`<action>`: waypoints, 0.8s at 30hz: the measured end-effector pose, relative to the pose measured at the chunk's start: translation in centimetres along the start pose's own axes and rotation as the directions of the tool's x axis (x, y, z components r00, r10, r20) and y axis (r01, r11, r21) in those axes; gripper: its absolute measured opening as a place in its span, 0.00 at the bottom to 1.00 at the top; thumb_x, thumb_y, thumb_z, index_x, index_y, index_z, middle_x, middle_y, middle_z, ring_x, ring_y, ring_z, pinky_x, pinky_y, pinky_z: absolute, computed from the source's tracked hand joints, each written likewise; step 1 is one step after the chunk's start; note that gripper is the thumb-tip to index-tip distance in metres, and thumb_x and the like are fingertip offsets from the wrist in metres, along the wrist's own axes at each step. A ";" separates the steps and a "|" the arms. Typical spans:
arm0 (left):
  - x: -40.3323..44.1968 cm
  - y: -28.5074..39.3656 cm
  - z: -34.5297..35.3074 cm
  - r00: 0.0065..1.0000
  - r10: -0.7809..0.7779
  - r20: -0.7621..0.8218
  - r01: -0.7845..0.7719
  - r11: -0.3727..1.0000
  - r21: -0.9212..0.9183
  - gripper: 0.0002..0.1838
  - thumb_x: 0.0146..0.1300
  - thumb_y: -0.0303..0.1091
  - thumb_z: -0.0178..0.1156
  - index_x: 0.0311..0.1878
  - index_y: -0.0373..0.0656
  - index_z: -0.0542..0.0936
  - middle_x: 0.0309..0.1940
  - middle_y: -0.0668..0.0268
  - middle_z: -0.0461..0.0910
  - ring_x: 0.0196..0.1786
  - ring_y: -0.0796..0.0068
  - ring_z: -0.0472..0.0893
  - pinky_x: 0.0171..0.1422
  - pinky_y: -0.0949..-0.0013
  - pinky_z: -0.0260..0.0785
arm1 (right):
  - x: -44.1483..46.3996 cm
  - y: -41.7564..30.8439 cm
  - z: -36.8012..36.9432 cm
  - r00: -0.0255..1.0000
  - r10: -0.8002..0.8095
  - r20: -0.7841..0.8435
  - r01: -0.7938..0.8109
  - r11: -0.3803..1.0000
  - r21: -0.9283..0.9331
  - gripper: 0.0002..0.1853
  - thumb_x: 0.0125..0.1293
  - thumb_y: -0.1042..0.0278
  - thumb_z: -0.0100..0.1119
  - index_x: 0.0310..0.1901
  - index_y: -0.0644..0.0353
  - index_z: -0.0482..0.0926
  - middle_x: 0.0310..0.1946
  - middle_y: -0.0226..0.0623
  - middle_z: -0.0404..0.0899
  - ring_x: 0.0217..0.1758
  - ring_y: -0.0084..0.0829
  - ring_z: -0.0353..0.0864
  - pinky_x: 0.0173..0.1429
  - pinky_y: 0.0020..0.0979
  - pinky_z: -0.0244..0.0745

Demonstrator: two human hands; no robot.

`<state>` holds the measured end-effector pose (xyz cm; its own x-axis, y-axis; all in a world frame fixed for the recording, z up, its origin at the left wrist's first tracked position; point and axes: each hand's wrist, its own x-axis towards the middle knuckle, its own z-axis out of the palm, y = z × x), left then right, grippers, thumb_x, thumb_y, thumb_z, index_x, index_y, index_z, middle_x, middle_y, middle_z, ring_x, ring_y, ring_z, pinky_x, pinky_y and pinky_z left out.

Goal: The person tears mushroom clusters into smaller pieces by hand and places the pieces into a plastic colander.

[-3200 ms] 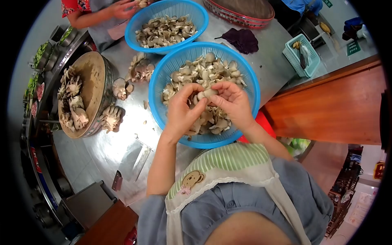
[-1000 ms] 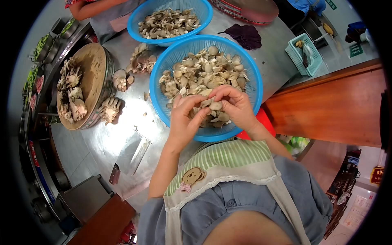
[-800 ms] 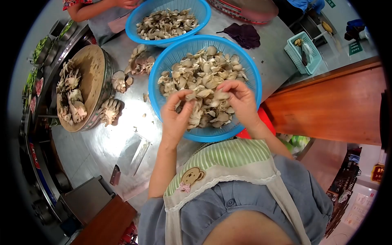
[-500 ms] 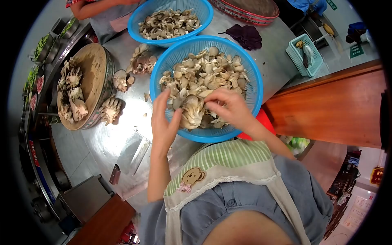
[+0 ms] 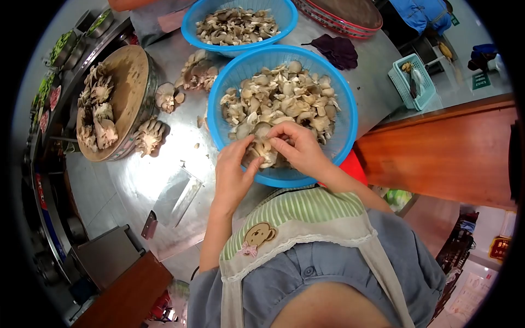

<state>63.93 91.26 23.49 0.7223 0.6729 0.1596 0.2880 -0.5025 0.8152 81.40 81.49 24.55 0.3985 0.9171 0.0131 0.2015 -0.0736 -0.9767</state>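
Observation:
A blue plastic basket point(image 5: 354, 131) stands in front of me, heaped with torn oyster mushrooms point(image 5: 292, 98). Over its near side, my left hand point(image 5: 235, 168) grips a pale oyster mushroom clump point(image 5: 266, 153) between thumb and fingers. My right hand point(image 5: 299, 148) pinches the upper part of the same clump, thumb against fingertips. Fingers partly hide the clump. Left of the basket, more clumps point(image 5: 165, 97) lie on the metal table point(image 5: 123, 180).
Several clumps rest on a round wooden chopping block point(image 5: 128, 82) at left. A cleaver point(image 5: 186, 198) lies on the table near its front edge. Behind is a second blue basket point(image 5: 294, 22) of mushrooms, near dark purple leaves point(image 5: 334, 50). Another person's arm point(image 5: 131, 4) shows at top left.
Both hands have come closer together on the clump, and less of it shows between them. The right hand has closed into a pinch. The whole view has shifted slightly.

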 end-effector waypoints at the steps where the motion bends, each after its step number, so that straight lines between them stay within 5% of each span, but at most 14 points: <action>1: 0.0 0.0 0.1 1.000 0.003 0.004 -0.003 1.000 -0.002 0.28 0.55 0.30 0.74 0.61 0.43 0.80 0.51 0.56 0.83 0.52 0.57 0.82 0.57 0.61 0.74 | -0.2 0.0 -0.1 0.998 0.054 -0.007 -0.054 0.997 0.060 0.08 0.67 0.71 0.63 0.44 0.66 0.80 0.34 0.32 0.79 0.32 0.20 0.77 0.38 0.26 0.74; 4: 0.1 0.0 0.1 1.000 0.002 -0.006 -0.002 1.000 -0.002 0.29 0.54 0.30 0.74 0.61 0.43 0.80 0.51 0.56 0.83 0.53 0.57 0.82 0.57 0.60 0.74 | -0.7 -0.1 -0.5 0.986 0.165 0.040 -0.169 0.975 0.142 0.10 0.67 0.72 0.64 0.47 0.65 0.79 0.34 0.29 0.78 0.32 0.17 0.76 0.37 0.23 0.73; 11: 0.0 0.7 -0.3 0.986 0.130 0.107 -0.135 0.990 0.034 0.38 0.46 0.35 0.79 0.65 0.42 0.78 0.54 0.56 0.81 0.55 0.54 0.81 0.60 0.59 0.72 | -0.9 -0.4 -0.2 0.972 0.142 0.185 -0.152 0.988 0.040 0.15 0.66 0.77 0.66 0.53 0.64 0.78 0.39 0.25 0.77 0.38 0.14 0.74 0.41 0.20 0.73; 16: -0.4 0.4 -0.1 0.999 -0.010 0.048 0.009 1.000 0.018 0.46 0.42 0.36 0.80 0.69 0.43 0.73 0.57 0.56 0.80 0.58 0.53 0.79 0.66 0.57 0.68 | -1.8 -1.7 -2.9 0.980 0.196 -0.021 -0.187 0.961 0.202 0.12 0.65 0.75 0.65 0.49 0.65 0.81 0.38 0.25 0.81 0.39 0.15 0.78 0.44 0.21 0.74; 18: -0.2 0.6 -0.9 0.985 0.108 0.131 -0.118 0.991 0.068 0.43 0.49 0.32 0.77 0.70 0.41 0.70 0.57 0.53 0.78 0.57 0.49 0.77 0.63 0.53 0.67 | -1.8 -1.5 -4.9 0.966 0.252 -0.056 -0.229 0.938 0.262 0.16 0.61 0.74 0.68 0.51 0.63 0.82 0.46 0.32 0.82 0.48 0.25 0.80 0.53 0.28 0.76; 19: -0.2 0.5 -0.9 0.985 0.109 0.131 -0.119 0.991 0.067 0.43 0.49 0.32 0.77 0.70 0.41 0.70 0.57 0.53 0.78 0.57 0.49 0.77 0.63 0.53 0.67 | -1.7 -1.9 -5.7 0.992 0.037 -0.120 -0.057 0.983 -0.172 0.20 0.58 0.72 0.71 0.53 0.61 0.82 0.51 0.36 0.79 0.53 0.32 0.79 0.58 0.33 0.74; 20: -0.1 0.2 -0.8 0.984 0.107 0.143 -0.123 0.986 0.111 0.45 0.49 0.29 0.77 0.72 0.41 0.69 0.58 0.53 0.79 0.59 0.51 0.78 0.64 0.56 0.69 | -1.7 -2.2 -6.1 0.979 -0.185 -0.088 0.102 0.811 -0.576 0.23 0.56 0.70 0.73 0.55 0.60 0.82 0.56 0.39 0.77 0.59 0.38 0.77 0.64 0.38 0.73; 22: 0.1 -0.2 -0.3 0.981 0.109 0.160 -0.134 0.979 0.155 0.46 0.49 0.26 0.76 0.74 0.42 0.68 0.59 0.53 0.79 0.60 0.53 0.79 0.65 0.58 0.71 | -2.0 -2.5 -5.3 0.983 -0.177 -0.056 0.104 0.776 -0.622 0.30 0.51 0.67 0.76 0.59 0.56 0.81 0.62 0.43 0.72 0.64 0.48 0.72 0.70 0.43 0.67; 24: 0.8 -0.4 0.5 0.998 -0.010 0.064 0.020 0.988 -0.151 0.44 0.51 0.25 0.76 0.73 0.41 0.68 0.60 0.54 0.78 0.63 0.57 0.78 0.66 0.60 0.72 | -2.1 -2.7 -3.9 0.978 -0.122 0.168 0.189 0.858 -0.478 0.33 0.53 0.67 0.77 0.62 0.56 0.78 0.61 0.42 0.71 0.67 0.46 0.71 0.70 0.41 0.68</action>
<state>64.74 91.73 23.05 0.7582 0.6418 0.1155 0.2040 -0.4017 0.8928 83.52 78.22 28.03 0.2149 0.9719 0.0960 0.6762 -0.0771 -0.7327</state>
